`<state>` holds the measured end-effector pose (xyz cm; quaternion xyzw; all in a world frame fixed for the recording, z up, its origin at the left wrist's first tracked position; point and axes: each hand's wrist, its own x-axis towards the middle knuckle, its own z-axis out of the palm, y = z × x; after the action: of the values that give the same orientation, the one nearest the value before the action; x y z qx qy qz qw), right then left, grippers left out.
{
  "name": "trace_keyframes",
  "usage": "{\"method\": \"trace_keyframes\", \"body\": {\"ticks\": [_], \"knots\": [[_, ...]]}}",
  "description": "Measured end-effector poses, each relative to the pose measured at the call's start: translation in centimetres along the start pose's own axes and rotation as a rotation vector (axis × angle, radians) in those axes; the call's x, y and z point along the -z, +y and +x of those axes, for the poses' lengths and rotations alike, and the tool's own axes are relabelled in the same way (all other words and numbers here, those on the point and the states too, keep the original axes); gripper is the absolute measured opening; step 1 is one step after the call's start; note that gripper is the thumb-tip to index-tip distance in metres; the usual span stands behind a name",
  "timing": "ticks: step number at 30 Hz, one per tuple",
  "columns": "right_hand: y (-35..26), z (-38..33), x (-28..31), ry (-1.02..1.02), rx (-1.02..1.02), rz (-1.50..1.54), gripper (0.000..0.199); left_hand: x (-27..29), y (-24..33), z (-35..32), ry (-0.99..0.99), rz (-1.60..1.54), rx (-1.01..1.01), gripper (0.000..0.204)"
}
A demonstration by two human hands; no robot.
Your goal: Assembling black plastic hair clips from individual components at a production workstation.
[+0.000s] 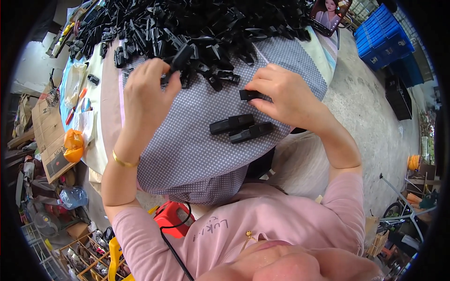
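I see the left hand [150, 86] pinching a black piece [183, 56], the right hand [280, 91] a second piece [247, 95], fingers barely parted, where light, steady pressure should prevent slips.

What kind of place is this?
Probably a small workshop, maybe at home: a heap of small black parts lies on a cloth-covered table, with blue crates stacked nearby.

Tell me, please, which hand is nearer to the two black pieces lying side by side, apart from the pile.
Right. The right hand is just beyond the two black pieces, slightly to their right; the left hand is farther off, beyond and to their left.
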<state>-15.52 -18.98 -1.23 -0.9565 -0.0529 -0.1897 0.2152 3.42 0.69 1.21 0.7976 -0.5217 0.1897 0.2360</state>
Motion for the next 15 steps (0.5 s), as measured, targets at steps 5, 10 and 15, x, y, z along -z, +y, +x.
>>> {"method": "trace_keyframes", "body": {"ticks": [5, 10, 15], "knots": [[-0.1, 0.2, -0.8, 0.029, 0.038, 0.129, 0.025, 0.7, 4.0, -2.2, -0.251, -0.066, 0.0, 0.019], [-1.1, 0.4, -0.6, -0.224, 0.0, 0.337, 0.025, 0.7, 3.1, -1.6, -0.543, -0.51, 0.23, 0.019], [-1.0, 0.3, -0.4, -0.187, 0.034, 0.282, 0.026, -0.3, 1.4, -1.3, -0.405, -0.368, -0.19, 0.039]]}}
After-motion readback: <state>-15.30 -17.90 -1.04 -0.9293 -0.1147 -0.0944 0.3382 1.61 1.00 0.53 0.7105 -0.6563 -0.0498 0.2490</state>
